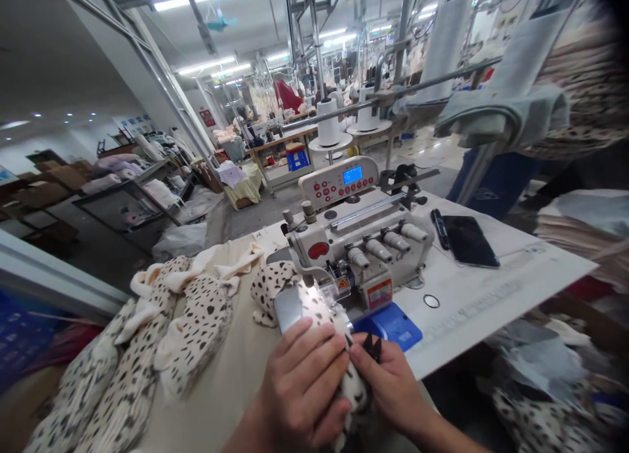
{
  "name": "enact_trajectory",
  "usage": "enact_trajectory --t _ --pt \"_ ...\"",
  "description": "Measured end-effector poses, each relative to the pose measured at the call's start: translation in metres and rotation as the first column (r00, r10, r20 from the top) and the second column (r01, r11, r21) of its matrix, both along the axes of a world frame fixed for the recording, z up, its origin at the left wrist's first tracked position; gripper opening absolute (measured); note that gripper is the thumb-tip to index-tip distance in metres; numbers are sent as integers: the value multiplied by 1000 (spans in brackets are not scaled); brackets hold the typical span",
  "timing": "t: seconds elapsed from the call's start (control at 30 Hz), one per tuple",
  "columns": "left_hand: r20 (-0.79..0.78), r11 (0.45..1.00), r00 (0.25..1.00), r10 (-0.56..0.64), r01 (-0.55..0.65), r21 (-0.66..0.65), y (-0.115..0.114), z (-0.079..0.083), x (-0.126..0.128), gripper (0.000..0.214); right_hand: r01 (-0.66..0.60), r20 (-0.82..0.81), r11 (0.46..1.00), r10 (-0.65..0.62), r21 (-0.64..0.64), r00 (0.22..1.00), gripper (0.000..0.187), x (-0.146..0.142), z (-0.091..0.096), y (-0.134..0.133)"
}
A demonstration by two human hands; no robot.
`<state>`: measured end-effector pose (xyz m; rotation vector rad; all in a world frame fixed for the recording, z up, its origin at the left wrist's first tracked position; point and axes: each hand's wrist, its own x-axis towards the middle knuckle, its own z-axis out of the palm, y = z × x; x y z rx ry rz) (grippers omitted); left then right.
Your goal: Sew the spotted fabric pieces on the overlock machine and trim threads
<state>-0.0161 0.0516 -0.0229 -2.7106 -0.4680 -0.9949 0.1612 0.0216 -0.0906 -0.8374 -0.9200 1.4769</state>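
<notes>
A strip of cream, black-spotted plush fabric runs from the lit needle area of an overlock sewing machine down toward me. My left hand grips this fabric in front of the machine, fingers bent over its top and thumb below. Close by on the right, my right hand pinches the fabric's edge between thumb and fingers. Dark pointed tips, which look like thread snips, stick out from the same hand. The fabric's lower end is partly hidden by both hands.
Spotted fabric pieces lie heaped left on the table. A black phone, a marker pen and a small ring rest right of the machine. Thread cones stand behind it. More fabric sits below the table's right edge.
</notes>
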Motion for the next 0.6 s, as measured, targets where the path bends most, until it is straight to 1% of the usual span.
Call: enact_trajectory --t 0.2,0.33,0.5,0.6 --pt "48 1000 999 2 -2 6 1 -3 2 36 9 25 1000 -9 18 1000 39 0 -1 0" --pt "27 1000 1000 6 -6 20 0 0 2 36 21 52 999 -23 24 998 39 1 -2 0" --pt "44 1000 999 18 -19 17 -1 2 4 33 35 31 999 -35 4 999 39 0 -4 0" --pt "56 999 998 24 -25 28 -2 2 4 32 34 21 999 -34 -9 999 39 -1 -1 1"
